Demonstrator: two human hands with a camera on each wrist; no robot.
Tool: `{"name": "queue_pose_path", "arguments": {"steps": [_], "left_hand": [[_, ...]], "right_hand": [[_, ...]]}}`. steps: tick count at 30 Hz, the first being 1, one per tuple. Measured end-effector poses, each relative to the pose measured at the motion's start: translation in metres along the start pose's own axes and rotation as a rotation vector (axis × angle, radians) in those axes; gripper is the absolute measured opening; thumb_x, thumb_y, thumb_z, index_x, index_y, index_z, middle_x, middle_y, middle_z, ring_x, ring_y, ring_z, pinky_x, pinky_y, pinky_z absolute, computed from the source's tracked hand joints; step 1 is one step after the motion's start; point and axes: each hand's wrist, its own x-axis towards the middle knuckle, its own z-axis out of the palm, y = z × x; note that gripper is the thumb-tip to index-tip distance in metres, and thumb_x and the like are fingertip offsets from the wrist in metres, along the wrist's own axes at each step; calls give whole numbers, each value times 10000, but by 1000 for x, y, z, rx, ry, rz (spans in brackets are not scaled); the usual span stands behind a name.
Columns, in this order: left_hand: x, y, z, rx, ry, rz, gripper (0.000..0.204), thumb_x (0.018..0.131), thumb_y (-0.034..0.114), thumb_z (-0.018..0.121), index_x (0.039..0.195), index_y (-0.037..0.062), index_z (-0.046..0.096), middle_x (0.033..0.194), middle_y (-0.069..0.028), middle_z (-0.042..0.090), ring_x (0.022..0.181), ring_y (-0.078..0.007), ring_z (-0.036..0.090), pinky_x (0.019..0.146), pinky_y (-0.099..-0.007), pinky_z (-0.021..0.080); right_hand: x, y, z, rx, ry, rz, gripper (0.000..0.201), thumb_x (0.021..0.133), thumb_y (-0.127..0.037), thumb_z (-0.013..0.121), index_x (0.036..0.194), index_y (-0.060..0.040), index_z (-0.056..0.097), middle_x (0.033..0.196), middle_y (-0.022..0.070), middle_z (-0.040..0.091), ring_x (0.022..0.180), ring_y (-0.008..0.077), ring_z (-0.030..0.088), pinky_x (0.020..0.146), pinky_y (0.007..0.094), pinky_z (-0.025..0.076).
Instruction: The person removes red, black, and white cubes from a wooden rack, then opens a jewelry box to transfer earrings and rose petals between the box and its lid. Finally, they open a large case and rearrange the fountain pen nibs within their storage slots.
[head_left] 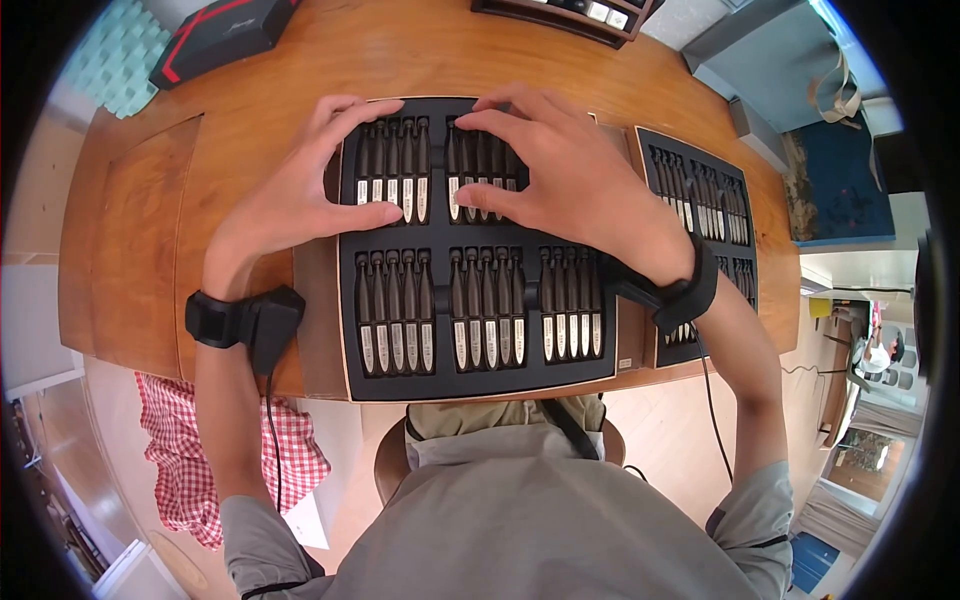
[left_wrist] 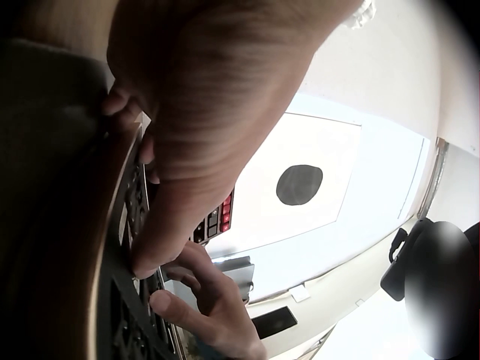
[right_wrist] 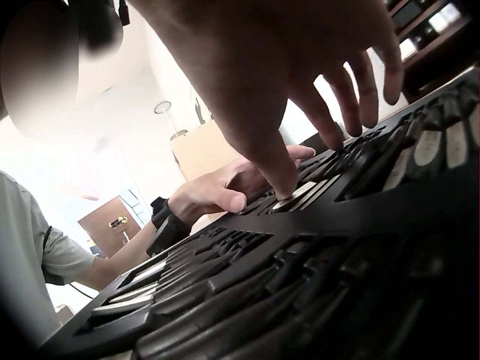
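Observation:
A black tray (head_left: 440, 238) in a box holds rows of dark pen-like pieces (head_left: 490, 288) with pale, labelled ends. Over its upper left group my left hand (head_left: 300, 185) is spread, thumb near the pale ends and fingers at the top edge. My right hand (head_left: 580, 180) spans the upper middle group. In the right wrist view the thumb of the right hand (right_wrist: 255, 82) rests on a pale end (right_wrist: 283, 202), its other fingers spread over the tray. The left wrist view shows the left hand (left_wrist: 210, 97) low over the tray; contact there is unclear.
A second tray (head_left: 705, 215) of similar pieces lies at the right. At the back stand a dark box with a red ribbon (head_left: 222, 38) and a wooden rack (head_left: 590, 18). Cables hang from both wrist cameras. A red checked cloth (head_left: 190, 450) hangs below the table's left side.

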Motion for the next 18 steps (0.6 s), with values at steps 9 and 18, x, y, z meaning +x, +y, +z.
{"name": "queue_pose_path", "arguments": {"steps": [9,18], "left_hand": [[0,1,0,6,-2,3,850,763,233,878,1508,150,479,1428,-94,387,1372,-292,437,1150,-409,384],[-1,0,1,8,13,46,790,794,261,839,1513,165,526,1366,-38,407,1264,-203,438,1007,-340,379]], "right_hand": [[7,-3,1,-55,-11,71,607,772,-388,864,1254,-87,651,1205,104,573,1182,318,568,1002,451,461],[-2,-5,0,-97,51,26,568,775,-383,856,1227,-80,693,1168,85,563,1167,284,539,995,436,445]]}}
